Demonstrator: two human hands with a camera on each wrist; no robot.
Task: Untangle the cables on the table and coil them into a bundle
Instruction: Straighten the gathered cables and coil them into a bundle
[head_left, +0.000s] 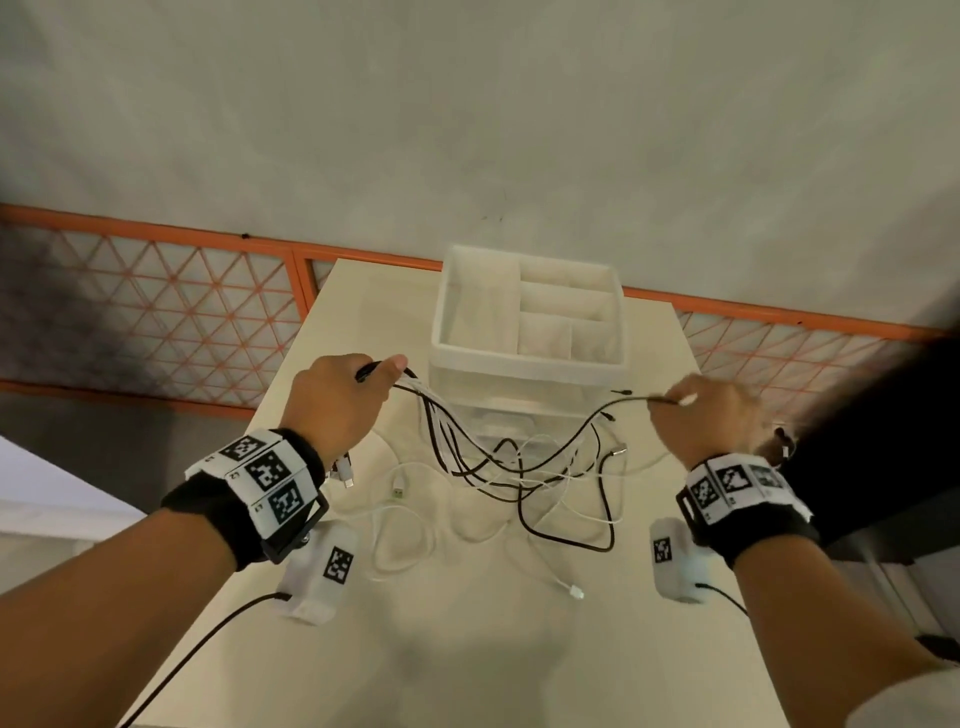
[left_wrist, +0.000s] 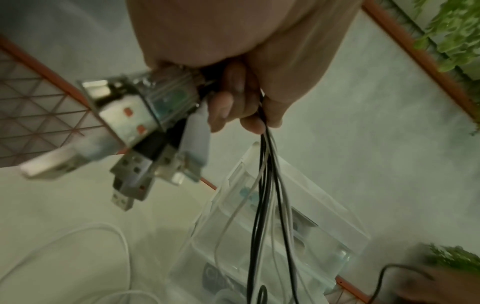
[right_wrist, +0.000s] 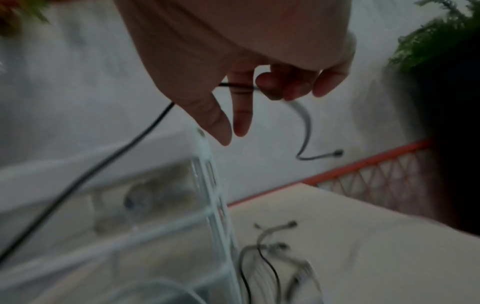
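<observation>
The cables (head_left: 519, 467) are judged light, thin and limp, with no stiffness to hold a shape; the smooth sheaths are likely to slip through a loose pinch, and the loops are likely to snag on one another where black and white strands cross; the plugs are the only hard parts, and a hold close behind a plug is judged the surest place to draw one strand free.

The left hand (head_left: 337, 400) is closed in a fist round a gathered sheaf of black and white strands; in the left wrist view the USB plugs (left_wrist: 135, 144) are seen sticking out of the fist on one side while the strands hang down from its fingers (left_wrist: 226, 102) on the other.

The right hand (head_left: 711, 415) is held well apart from the left, at about the same height; one black cable (head_left: 623, 405) is pinched between its thumb and fingers near the free end, and its short tail (right_wrist: 306, 131) is seen dangling beyond the fingers.

Between and below the two hands the rest of the tangle is left lying on the tabletop (head_left: 467, 649); the pinched strand sags from the right hand down into it; a white plug end (head_left: 575, 592) lies nearer the body than either hand; a clear divided bin (head_left: 530, 364) stands just beyond the hands.
</observation>
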